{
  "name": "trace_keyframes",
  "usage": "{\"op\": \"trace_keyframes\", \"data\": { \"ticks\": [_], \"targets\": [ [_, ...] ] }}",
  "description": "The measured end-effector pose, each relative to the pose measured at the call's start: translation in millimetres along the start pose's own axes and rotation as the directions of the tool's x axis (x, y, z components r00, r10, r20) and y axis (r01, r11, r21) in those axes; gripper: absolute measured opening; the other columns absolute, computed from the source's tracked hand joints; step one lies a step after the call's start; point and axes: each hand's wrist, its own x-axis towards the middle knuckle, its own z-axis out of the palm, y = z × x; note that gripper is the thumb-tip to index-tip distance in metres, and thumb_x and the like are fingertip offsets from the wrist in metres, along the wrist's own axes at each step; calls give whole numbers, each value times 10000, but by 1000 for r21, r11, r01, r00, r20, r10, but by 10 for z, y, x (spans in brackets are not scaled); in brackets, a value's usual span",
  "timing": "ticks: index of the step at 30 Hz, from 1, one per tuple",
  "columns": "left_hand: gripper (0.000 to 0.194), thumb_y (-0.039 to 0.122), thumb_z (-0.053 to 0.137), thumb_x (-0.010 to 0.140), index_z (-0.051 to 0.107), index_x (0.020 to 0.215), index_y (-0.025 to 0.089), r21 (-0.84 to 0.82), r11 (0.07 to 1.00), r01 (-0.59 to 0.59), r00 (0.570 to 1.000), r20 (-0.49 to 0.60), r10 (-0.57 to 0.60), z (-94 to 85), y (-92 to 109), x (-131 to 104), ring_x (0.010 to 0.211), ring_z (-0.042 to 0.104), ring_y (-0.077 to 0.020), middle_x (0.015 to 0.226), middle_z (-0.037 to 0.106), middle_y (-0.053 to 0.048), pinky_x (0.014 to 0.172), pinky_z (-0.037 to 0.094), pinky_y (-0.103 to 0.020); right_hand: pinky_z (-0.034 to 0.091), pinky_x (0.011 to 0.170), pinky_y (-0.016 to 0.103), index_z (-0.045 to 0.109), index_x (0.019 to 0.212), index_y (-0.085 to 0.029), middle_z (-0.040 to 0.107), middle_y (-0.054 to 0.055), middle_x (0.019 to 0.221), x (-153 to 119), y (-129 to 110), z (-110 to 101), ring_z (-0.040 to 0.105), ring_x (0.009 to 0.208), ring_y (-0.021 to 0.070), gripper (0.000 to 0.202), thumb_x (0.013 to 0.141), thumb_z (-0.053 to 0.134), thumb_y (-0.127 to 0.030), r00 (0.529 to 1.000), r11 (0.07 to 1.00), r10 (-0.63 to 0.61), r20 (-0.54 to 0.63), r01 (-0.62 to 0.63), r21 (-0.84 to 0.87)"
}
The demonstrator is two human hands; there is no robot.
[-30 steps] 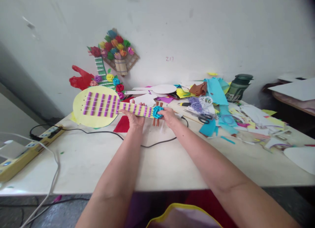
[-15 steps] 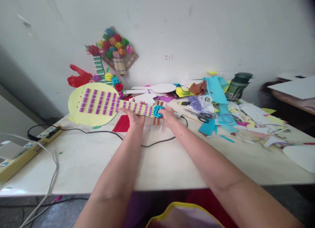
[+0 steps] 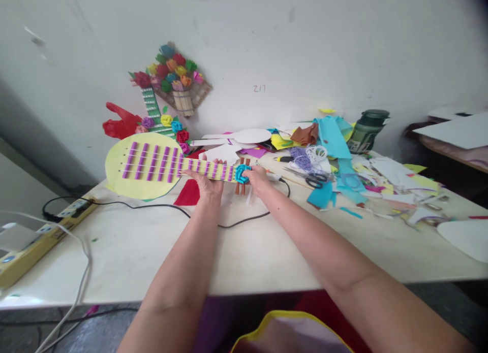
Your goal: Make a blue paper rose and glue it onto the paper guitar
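A yellow paper lute (image 3: 150,166) with a rounded body, purple strips across it and white strings is held just above the table, its neck pointing right. My left hand (image 3: 209,185) grips the neck from below, thumb along its near edge and fingers behind it. At the head end sits a blue paper flower (image 3: 241,174), between brown pegs (image 3: 243,189). My right hand (image 3: 258,179) is closed there, pinching the flower and the end of the neck; its fingers behind are hidden. Close by the right hand lies a white glue gun (image 3: 273,177), partly covered.
On the table (image 3: 263,261) a black cable (image 3: 244,224) runs below my hands to a yellow power strip (image 3: 64,223). To the right lie scissors (image 3: 315,180), string (image 3: 303,157) and paper scraps (image 3: 389,175). A dark green bottle (image 3: 369,132) stands behind; paper flowers (image 3: 175,68) lean on the wall.
Both hands keep their hold on the lute. The whole view has shifted slightly, and the body end of the lute sits a little lower.
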Motion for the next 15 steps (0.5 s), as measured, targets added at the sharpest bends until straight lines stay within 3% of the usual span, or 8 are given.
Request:
{"op": "trace_keyframes", "data": {
  "ticks": [15],
  "targets": [
    [824,810,194,667,553,1097,206,4,1000,11,999,-30,-11,-8,24,-39,698,604,-181,766,588,-69,788,477,-434,359,414,201,490,472,-162,460,-52,414,43,56,1,429,400,72,87,513,477,-86,999,992,-14,-50,8,-126]
  ]
}}
